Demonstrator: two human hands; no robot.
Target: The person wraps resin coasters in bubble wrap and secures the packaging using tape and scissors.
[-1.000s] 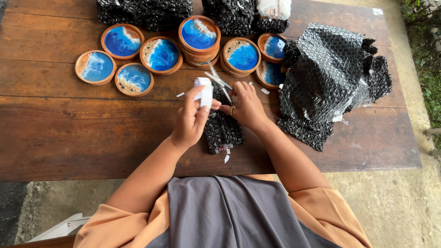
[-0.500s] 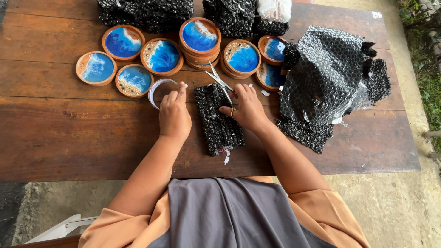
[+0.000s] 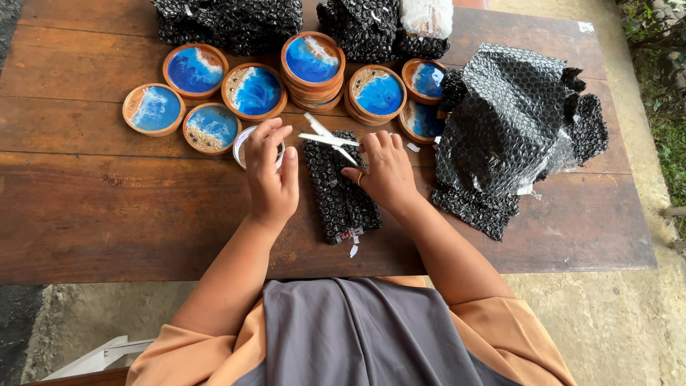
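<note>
Since half a second ago the left hand (image 3: 271, 179) has curled loosely over the tape roll (image 3: 246, 146) while the right hand (image 3: 386, 171), fingers spread flat, presses the wrapped bundle (image 3: 339, 189) on the counter (image 3: 107, 214) under scissors (image 3: 329, 139); several coasters (image 3: 254, 91) lie unwrapped, bubble wrap (image 3: 511, 121) waiting.

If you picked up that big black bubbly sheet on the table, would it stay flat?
Probably not. The black bubble-wrap sheet already lies crumpled and folded over itself on the brown wooden table, so it would likely flop and droop. It looks thin and air-filled, so probably very light.
</note>
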